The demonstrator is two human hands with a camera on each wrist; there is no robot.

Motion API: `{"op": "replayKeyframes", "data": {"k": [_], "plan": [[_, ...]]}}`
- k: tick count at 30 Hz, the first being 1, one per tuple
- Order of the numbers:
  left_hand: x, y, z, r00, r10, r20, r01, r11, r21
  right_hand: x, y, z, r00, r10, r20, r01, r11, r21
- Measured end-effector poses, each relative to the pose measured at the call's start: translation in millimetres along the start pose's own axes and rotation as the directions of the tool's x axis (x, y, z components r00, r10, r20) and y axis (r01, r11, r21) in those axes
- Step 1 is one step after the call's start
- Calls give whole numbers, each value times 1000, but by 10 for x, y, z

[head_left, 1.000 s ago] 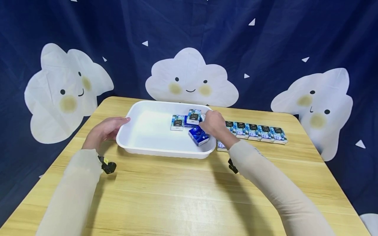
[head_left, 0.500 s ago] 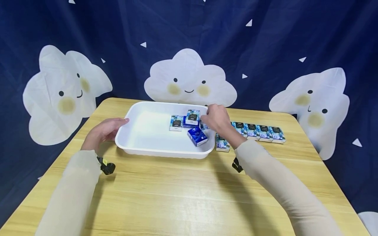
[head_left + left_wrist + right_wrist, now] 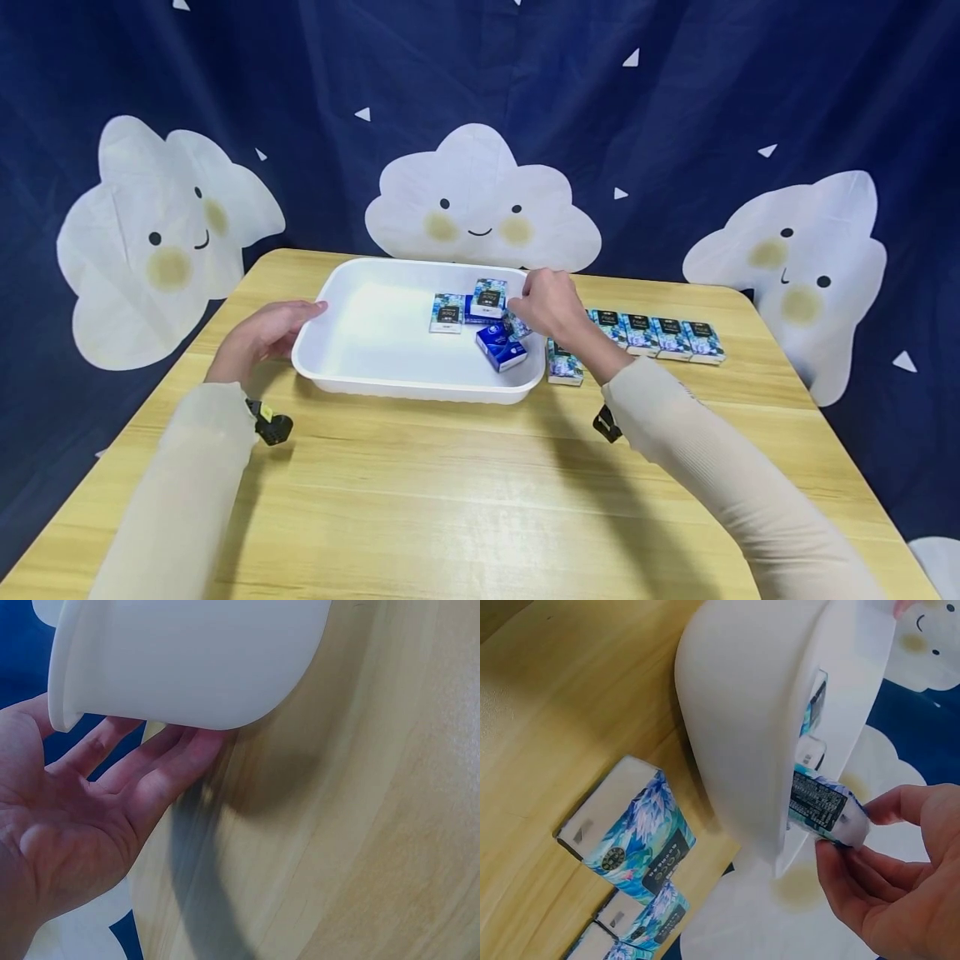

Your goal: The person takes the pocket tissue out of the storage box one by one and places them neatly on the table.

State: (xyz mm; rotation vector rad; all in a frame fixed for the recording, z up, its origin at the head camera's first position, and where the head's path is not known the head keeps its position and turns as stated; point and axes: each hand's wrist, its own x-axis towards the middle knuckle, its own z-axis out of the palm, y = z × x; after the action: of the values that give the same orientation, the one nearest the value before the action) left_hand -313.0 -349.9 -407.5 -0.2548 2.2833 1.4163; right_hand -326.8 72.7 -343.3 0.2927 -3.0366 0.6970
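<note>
A white plastic tray (image 3: 405,386) sits on the table. My left hand (image 3: 270,327) grips its left end, thumb on the rim and fingers against the outer wall and underside in the left wrist view. Over the tray's right end, my right hand (image 3: 551,304) pinches a floral pack of pocket tissues (image 3: 821,802) between thumb and fingertips, tilted behind the rim. Inside the tray lie a floral tissue pack (image 3: 447,313), another floral pack (image 3: 490,297) resting on a blue pack (image 3: 478,312), and a second blue pack (image 3: 501,348) nearer the front.
Right of the tray, several floral packs (image 3: 672,337) stand in a row on the wooden table (image 3: 420,492). One more floral pack (image 3: 564,364) lies in front of that row, close beside the tray. A dark blue cloud-patterned curtain (image 3: 322,100) hangs behind the table.
My right hand has shifted slightly to the right over the tray's right end; the floral pack at its fingers shows more now. The left hand keeps its place on the tray.
</note>
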Motion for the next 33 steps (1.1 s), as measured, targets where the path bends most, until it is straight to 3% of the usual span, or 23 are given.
{"op": "replayKeyframes", "data": {"k": [14, 20, 26, 33], "plan": [[3, -9, -1, 1000, 6, 3, -6, 1000, 0, -72, 22, -10, 998, 41, 52, -40, 999, -10], [16, -12, 6, 1000, 2, 9, -2, 1000, -3, -140, 88, -111, 999, -8, -37, 10, 999, 42], [25, -18, 6, 1000, 9, 9, -9, 1000, -9, -238, 211, -352, 986, -46, -157, 64, 992, 107], [11, -15, 1, 1000, 9, -1, -9, 1000, -7, -305, 445, -509, 976, -61, -208, 79, 994, 80]]}}
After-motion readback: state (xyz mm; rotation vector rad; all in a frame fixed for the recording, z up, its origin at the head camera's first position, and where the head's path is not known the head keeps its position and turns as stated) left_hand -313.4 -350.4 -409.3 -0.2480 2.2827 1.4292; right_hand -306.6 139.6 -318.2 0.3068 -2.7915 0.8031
